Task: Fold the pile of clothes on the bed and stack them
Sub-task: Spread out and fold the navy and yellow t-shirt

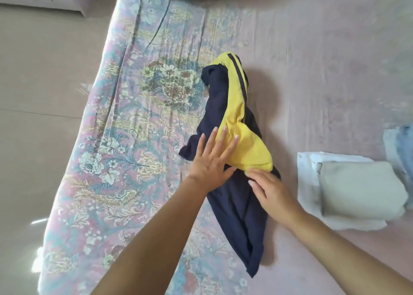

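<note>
Bed (312,60): both hands, left (211,160), right (271,192), fingers straight, pressing navy-yellow garment (237,120).

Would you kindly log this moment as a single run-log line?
left hand: flat on navy-and-yellow garment | right hand: fingers pressing it | garment: unfolded on bed | folded stack: to the right

A navy and yellow garment (234,124) lies crumpled and lengthwise on the bed (125,120), its yellow striped part at the far end. To its right sits a stack of folded clothes (355,189), beige on white.
</note>
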The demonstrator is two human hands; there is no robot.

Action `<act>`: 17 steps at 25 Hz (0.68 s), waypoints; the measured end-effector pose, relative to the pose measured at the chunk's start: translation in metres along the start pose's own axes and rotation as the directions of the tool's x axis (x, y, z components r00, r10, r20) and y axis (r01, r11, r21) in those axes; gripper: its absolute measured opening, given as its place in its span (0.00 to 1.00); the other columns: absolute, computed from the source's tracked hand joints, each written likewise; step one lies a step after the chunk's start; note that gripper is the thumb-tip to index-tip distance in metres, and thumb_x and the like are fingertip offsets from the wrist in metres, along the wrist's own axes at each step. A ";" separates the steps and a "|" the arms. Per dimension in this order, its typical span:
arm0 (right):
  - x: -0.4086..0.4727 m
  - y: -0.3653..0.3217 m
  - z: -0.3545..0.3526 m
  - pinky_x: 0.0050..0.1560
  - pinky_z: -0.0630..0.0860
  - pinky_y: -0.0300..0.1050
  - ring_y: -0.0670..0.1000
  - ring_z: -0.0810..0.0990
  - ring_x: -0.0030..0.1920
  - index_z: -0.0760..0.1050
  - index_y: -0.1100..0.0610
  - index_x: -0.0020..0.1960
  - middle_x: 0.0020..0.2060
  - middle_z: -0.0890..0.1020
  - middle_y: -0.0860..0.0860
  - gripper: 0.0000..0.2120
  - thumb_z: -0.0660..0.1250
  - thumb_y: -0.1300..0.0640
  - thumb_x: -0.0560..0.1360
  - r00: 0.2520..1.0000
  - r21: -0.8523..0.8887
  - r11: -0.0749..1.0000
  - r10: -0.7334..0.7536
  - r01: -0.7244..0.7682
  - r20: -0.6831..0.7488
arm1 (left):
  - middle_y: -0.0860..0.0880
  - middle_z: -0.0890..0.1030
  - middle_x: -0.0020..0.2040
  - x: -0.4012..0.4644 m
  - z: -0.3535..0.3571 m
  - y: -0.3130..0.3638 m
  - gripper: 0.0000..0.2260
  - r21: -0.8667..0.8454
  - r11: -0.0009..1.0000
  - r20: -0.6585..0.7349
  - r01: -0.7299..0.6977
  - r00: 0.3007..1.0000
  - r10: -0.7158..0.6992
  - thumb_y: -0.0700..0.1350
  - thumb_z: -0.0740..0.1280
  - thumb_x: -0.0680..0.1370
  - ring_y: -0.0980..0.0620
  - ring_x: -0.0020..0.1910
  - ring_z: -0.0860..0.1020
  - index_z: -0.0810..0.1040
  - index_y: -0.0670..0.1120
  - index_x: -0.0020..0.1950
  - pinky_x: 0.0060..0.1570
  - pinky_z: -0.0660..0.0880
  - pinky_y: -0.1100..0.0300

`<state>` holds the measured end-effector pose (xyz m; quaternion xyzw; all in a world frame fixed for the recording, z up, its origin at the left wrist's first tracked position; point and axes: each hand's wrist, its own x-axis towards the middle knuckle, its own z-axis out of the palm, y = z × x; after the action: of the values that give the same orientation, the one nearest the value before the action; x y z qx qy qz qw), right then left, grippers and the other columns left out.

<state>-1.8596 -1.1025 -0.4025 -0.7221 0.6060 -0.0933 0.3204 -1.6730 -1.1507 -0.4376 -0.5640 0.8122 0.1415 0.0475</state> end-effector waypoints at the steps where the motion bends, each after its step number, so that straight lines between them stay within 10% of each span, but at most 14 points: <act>1: 0.022 0.002 -0.006 0.66 0.62 0.41 0.57 0.72 0.66 0.73 0.62 0.65 0.65 0.74 0.58 0.17 0.65 0.63 0.77 0.996 -0.040 0.999 -0.006 0.002 -0.085 | 0.47 0.38 0.78 0.011 0.006 0.003 0.36 0.048 0.999 0.072 0.007 0.997 -0.011 0.63 0.55 0.78 0.43 0.76 0.38 0.33 0.56 0.74 0.73 0.40 0.42; 4: 0.077 0.018 -0.010 0.64 0.63 0.50 0.59 0.67 0.67 0.66 0.60 0.70 0.67 0.70 0.58 0.26 0.66 0.50 0.76 0.975 -0.221 0.950 0.222 -0.222 -0.024 | 0.47 0.48 0.78 0.021 0.017 0.009 0.33 0.056 0.998 0.142 -0.002 0.990 -0.006 0.58 0.60 0.79 0.44 0.77 0.47 0.46 0.53 0.78 0.73 0.48 0.40; 7: 0.084 0.011 -0.009 0.45 0.69 0.45 0.56 0.75 0.48 0.74 0.57 0.47 0.44 0.78 0.53 0.09 0.69 0.52 0.74 0.963 -0.034 0.963 0.269 -0.269 -0.012 | 0.44 0.80 0.61 -0.001 0.011 0.008 0.19 -0.151 0.987 -0.263 -0.050 0.965 0.009 0.37 0.72 0.71 0.46 0.60 0.78 0.79 0.42 0.61 0.56 0.76 0.46; 11: 0.027 -0.022 0.003 0.60 0.72 0.53 0.61 0.76 0.61 0.71 0.61 0.35 0.51 0.79 0.58 0.09 0.72 0.65 0.67 0.955 -0.001 0.955 -0.296 0.296 -0.003 | 0.37 0.81 0.50 -0.054 -0.015 -0.015 0.19 -0.384 0.917 -0.336 -0.109 0.941 -0.029 0.26 0.57 0.66 0.38 0.49 0.81 0.77 0.32 0.54 0.54 0.73 0.52; 14: -0.015 -0.037 0.015 0.61 0.73 0.57 0.57 0.74 0.66 0.75 0.59 0.37 0.58 0.79 0.56 0.08 0.74 0.64 0.63 0.875 0.004 0.895 -0.437 0.446 0.207 | 0.35 0.77 0.55 -0.052 -0.040 -0.031 0.15 -0.476 0.878 -0.336 0.054 0.911 -0.238 0.30 0.58 0.72 0.37 0.54 0.77 0.73 0.31 0.58 0.53 0.75 0.46; 17: -0.032 -0.041 0.035 0.69 0.65 0.52 0.53 0.68 0.70 0.79 0.62 0.53 0.67 0.74 0.55 0.14 0.68 0.63 0.67 0.829 0.014 0.881 -0.450 0.473 0.333 | 0.44 0.67 0.67 -0.013 -0.062 -0.005 0.27 -0.738 0.558 0.065 0.380 0.862 -0.502 0.54 0.63 0.78 0.47 0.67 0.68 0.63 0.40 0.71 0.64 0.68 0.50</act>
<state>-1.8162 -1.0576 -0.3978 -0.8630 0.3548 -0.0261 0.3588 -1.6580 -1.1581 -0.3760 -0.7294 0.5199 0.3923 -0.2093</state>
